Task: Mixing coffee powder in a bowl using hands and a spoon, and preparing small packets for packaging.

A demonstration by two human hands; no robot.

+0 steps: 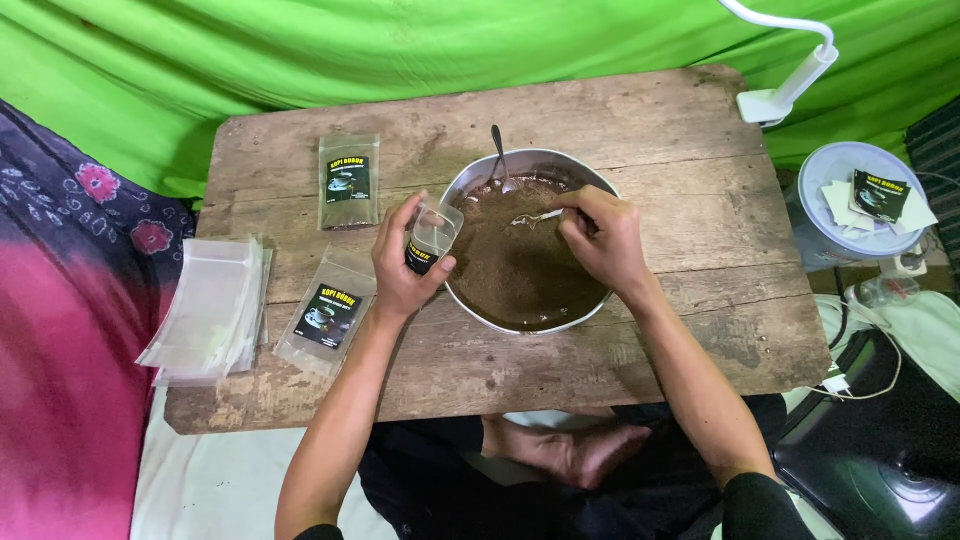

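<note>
Hands meet at the near-left rim of a metal bowl filled with brown powder in the middle of a worn wooden tabletop. The left hand is closed around a small clear pouch with a dark label, holding its mouth open and tilted toward the bowl; the right hand pinches a small spoon just over the powder, its bowl pointing at the pouch. A second spoon leans in the powder at the far rim. Spilling looks like the main risk: the pouch mouth is narrow and soft, so a heaped or shaky scoop could scatter powder onto the wood, and a slack grip could let the mouth fold shut. Two filled pouches lie to the left, flat and rectangular, each with a black label: one upright near the far edge, one slanted nearer the person. A stack of empty clear pouches overhangs the left edge. To the right, off the tabletop, a lidded round tub carries loose white slips and another black label.
</note>
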